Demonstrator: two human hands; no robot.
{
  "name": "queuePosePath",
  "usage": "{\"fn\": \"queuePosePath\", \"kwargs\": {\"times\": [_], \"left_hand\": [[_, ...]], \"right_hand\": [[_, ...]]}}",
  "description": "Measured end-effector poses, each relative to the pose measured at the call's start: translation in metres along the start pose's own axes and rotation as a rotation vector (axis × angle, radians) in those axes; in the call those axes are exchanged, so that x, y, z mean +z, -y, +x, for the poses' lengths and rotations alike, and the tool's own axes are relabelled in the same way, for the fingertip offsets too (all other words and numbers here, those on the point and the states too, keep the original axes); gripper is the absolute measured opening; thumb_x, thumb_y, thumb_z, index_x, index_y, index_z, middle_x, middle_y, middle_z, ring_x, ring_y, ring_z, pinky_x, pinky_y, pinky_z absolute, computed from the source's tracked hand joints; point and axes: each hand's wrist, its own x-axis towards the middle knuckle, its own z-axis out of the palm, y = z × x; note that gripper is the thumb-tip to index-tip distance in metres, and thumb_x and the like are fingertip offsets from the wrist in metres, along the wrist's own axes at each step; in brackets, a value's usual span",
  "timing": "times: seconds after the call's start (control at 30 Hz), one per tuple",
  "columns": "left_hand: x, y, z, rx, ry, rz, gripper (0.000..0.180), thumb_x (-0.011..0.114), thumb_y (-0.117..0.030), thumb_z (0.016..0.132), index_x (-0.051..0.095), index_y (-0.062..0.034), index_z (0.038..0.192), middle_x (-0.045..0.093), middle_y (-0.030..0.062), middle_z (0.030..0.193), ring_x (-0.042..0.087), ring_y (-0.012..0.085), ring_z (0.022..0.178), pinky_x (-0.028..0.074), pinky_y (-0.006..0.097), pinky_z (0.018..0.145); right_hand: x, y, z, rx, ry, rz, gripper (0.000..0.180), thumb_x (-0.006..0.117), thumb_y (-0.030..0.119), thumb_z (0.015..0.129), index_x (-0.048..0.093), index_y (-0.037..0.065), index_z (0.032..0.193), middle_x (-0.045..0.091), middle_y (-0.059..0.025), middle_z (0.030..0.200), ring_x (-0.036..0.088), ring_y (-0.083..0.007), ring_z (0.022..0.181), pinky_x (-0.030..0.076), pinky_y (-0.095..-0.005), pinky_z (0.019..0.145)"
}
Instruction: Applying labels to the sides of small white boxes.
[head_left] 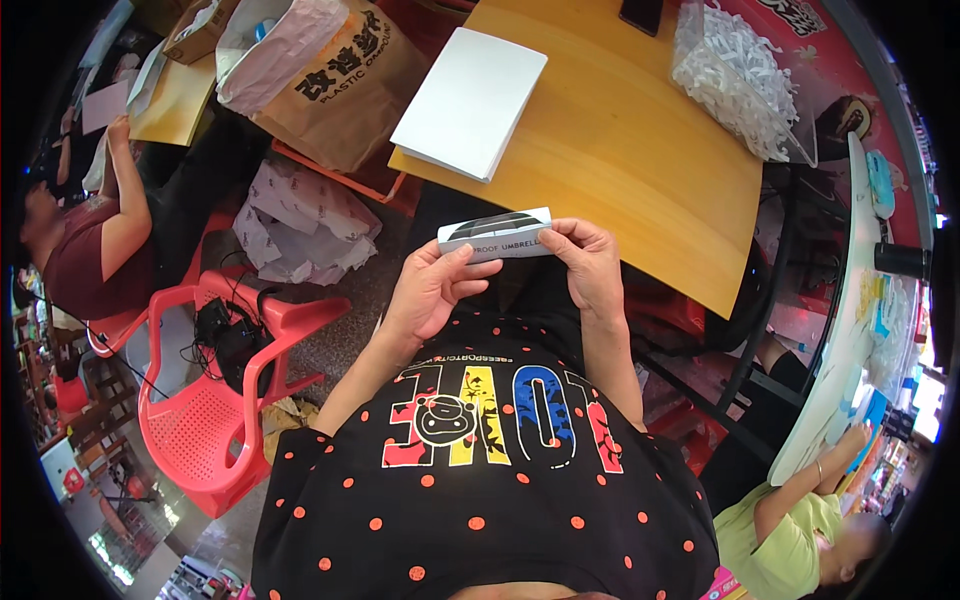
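Note:
A small grey-white printed paper sleeve [492,240], curved over and carrying a dark picture and lettering, is held level in front of my chest. My left hand [432,290] pinches its left end between thumb and fingers. At the other end, the thumb of my right hand [588,262] presses on the front, with the fingers behind it partly hidden. Just beyond my hands, a stack of white sheets [470,103] lies on the near left part of the yellow wooden table [610,150]. The inside of the sleeve cannot be seen.
A clear bin of white paper strips [735,80] stands at the table's right, near a dark phone [642,14]. Leftward are a large brown sack [335,85], crumpled paper [305,222] and a red plastic chair [205,440] bearing black cables. Other people work at both sides.

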Motion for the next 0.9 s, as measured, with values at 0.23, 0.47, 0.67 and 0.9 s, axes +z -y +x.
{"fn": "queuePosePath", "kwargs": {"times": [0.23,0.47,0.67,0.9], "left_hand": [[0.001,0.003,0.001,0.027,0.014,0.057,0.026,0.053,-0.010,0.095,0.057,0.0032,0.117,0.064,0.0167,0.111,0.066,0.0253,0.098,0.059,0.028,0.079],[-0.001,0.004,-0.001,0.045,0.010,0.092,0.024,0.053,-0.010,0.096,0.060,0.0046,0.114,0.065,0.0166,0.109,0.067,0.0231,0.095,0.059,0.028,0.077],[0.002,0.003,-0.004,0.163,-0.006,0.193,0.027,0.054,-0.014,0.096,0.060,0.0057,0.113,0.067,0.0162,0.104,0.069,0.0223,0.091,0.058,0.029,0.077],[0.000,0.003,-0.006,0.250,0.008,0.276,0.028,0.054,-0.016,0.096,0.061,0.0064,0.111,0.067,0.0162,0.102,0.069,0.0221,0.090,0.058,0.031,0.079]], "right_hand": [[-0.002,-0.006,0.000,-0.033,-0.033,-0.019,0.013,0.068,0.000,0.082,0.068,-0.006,0.093,0.069,-0.0093,0.086,0.064,-0.0123,0.077,0.050,-0.0243,0.075],[-0.004,-0.008,0.002,-0.017,-0.028,-0.001,0.013,0.068,-0.001,0.082,0.068,-0.006,0.094,0.069,-0.0090,0.086,0.063,-0.0115,0.076,0.050,-0.0239,0.075],[-0.003,-0.011,0.001,0.003,-0.018,0.018,0.013,0.068,-0.001,0.082,0.068,-0.006,0.094,0.069,-0.0082,0.086,0.063,-0.0107,0.075,0.050,-0.0227,0.074],[-0.003,-0.016,0.000,0.023,-0.023,0.030,0.013,0.069,-0.001,0.082,0.068,-0.005,0.094,0.069,-0.0074,0.085,0.062,-0.0098,0.074,0.049,-0.0213,0.072]]}}
